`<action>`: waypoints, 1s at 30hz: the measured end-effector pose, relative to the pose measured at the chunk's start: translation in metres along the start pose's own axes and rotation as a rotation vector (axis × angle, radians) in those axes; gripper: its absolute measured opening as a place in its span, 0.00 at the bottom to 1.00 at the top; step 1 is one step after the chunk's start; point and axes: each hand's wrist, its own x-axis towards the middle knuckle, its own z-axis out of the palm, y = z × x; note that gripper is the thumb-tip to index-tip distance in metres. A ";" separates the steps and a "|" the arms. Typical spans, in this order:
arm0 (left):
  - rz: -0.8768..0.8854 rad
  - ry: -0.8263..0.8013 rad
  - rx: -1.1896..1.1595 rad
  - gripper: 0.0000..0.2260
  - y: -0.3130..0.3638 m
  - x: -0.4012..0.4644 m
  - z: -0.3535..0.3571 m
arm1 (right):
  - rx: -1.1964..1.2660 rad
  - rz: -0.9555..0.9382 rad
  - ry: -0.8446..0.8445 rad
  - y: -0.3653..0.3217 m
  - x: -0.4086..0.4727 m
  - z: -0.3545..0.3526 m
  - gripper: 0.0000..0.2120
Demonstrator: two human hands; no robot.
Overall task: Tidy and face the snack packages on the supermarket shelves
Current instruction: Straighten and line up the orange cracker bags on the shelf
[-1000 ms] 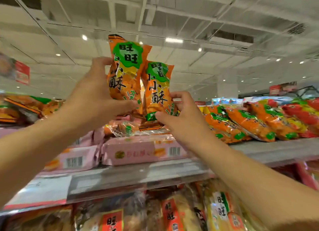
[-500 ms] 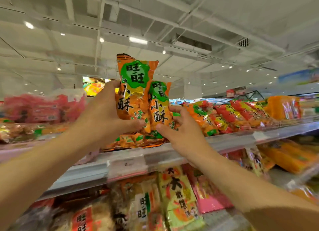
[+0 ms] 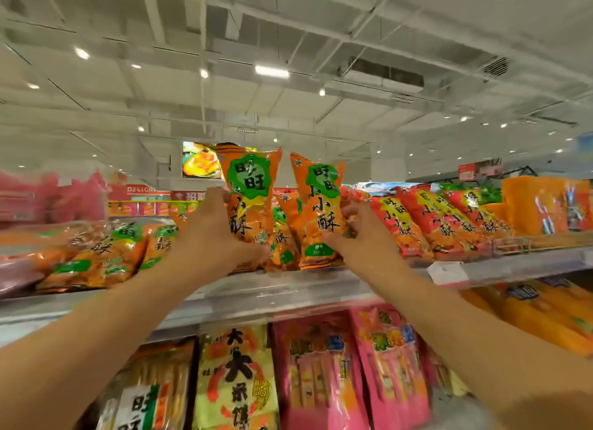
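Note:
Two orange snack bags with green labels stand upright on the top shelf (image 3: 288, 288). My left hand (image 3: 215, 234) grips the left orange bag (image 3: 250, 189) along its left side. My right hand (image 3: 359, 234) pinches the right orange bag (image 3: 321, 205) at its lower right edge. Both bags face me, a small gap between their tops. A third orange bag (image 3: 284, 234) shows in the gap behind them.
More orange bags (image 3: 106, 256) lie flat to the left, and red bags (image 3: 433, 221) lean in a row to the right. Pink packs (image 3: 337, 365) and a yellow pack (image 3: 237, 375) fill the shelf below. A price tag (image 3: 446, 272) sticks to the shelf edge.
The view has swung left and both hands have carried the two bags along the top shelf. The bags now stand apart, side by side, with their bases low at the shelf.

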 end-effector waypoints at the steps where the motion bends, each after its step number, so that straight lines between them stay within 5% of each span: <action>1: -0.036 -0.022 -0.004 0.44 -0.001 0.003 0.011 | -0.012 0.022 -0.001 0.006 0.007 0.001 0.19; 12: -0.049 -0.110 0.140 0.46 0.014 0.022 0.073 | -0.242 0.040 -0.155 0.041 0.032 -0.012 0.19; 30: -0.083 -0.214 0.138 0.44 0.014 0.010 0.070 | -0.440 -0.144 -0.235 0.048 0.011 -0.012 0.25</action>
